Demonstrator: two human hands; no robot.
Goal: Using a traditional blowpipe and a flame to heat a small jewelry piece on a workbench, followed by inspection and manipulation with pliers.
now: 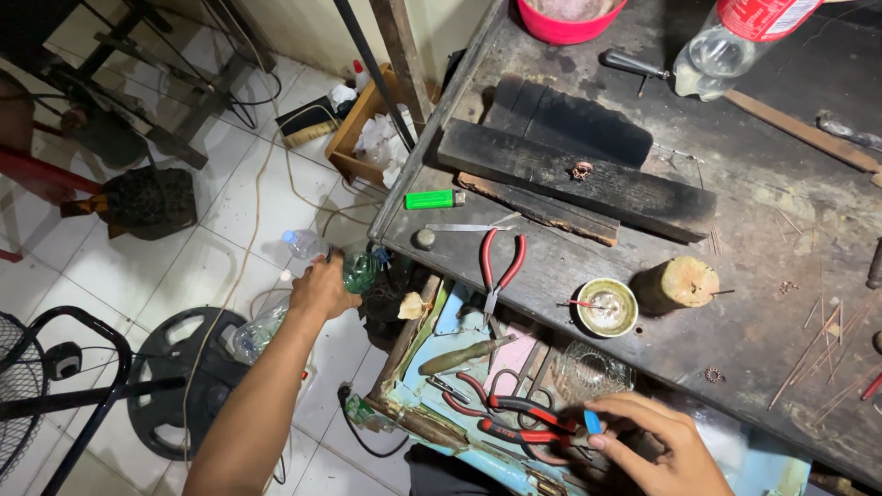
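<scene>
Head view, left to right. White tiled floor (220,220) at left, with a black fan guard (18,386), a round black fan base (179,367), loose cables and a small wooden crate (354,129) against the wall. Clear plastic bottles (303,243) standing on the tiles beside the tabletop's edge.

Left hand (322,289), arm stretched down toward the floor, closed around the top of a green-tinted bottle (360,269); fingers wrapped, not spread.

Dark, scorched tabletop (763,230) at right, carrying a green lighter (434,198) near its left edge, red-handled pliers (501,266), charred wooden blocks (570,161), a small round metal dish (607,308), a short wooden cylinder (677,283), thin wire lengths (818,344), a red bowl (568,16) and a clear bottle with red label (730,41) at the far edge.

Below the front edge, an open pale-blue drawer (459,308) holding more red-handled pliers (510,418), a wooden-handled tool (459,355) and a clear glass cup (593,372).

Right hand (657,441) over the drawer, fingers curled together, thumb and forefinger pinched on a small blue object (593,422), just beside the pliers.
</scene>
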